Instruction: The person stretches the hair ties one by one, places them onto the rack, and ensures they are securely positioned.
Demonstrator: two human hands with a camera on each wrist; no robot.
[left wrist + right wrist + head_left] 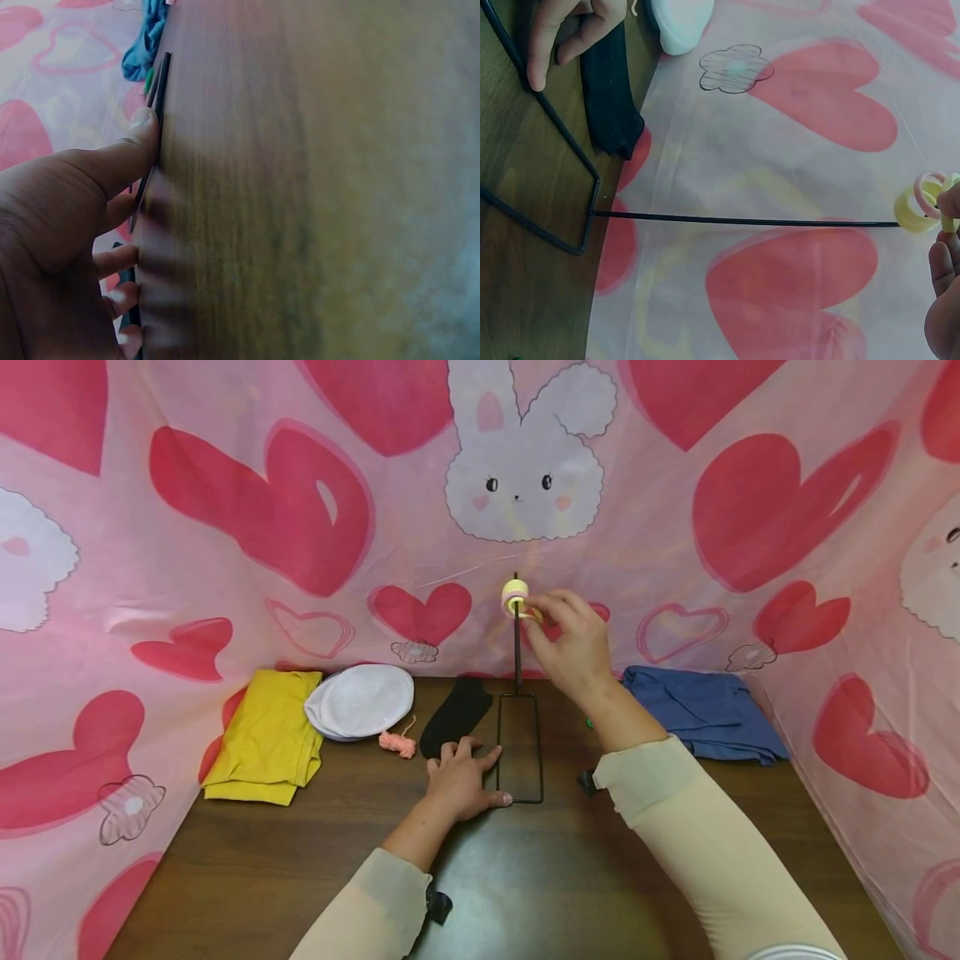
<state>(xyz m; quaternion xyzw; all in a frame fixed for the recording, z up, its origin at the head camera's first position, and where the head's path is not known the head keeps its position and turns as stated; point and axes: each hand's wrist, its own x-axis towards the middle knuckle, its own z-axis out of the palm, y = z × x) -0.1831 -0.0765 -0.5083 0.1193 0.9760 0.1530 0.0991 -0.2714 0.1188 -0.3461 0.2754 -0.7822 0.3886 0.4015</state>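
A black wire stand (517, 652) has a flat rectangular base and a tall upright rod. Near the rod's top sit yellow rings (515, 589), with a pink ring (928, 193) among them in the right wrist view. My right hand (573, 643) pinches a yellow ring (950, 202) between thumb and fingers, right at the rod. Down on the table, my left hand (461, 781) presses the base's left side and near corner with outstretched index finger and thumb. Its other fingers rest by a black sock (456, 714).
At the left lie a folded yellow cloth (262, 735), white round fabric pieces (363, 700) and a small coral yarn bundle (397, 743). A folded blue cloth (701, 714) lies at the back right. Behind the wooden table (525, 893) hangs a pink heart-patterned sheet (420, 552).
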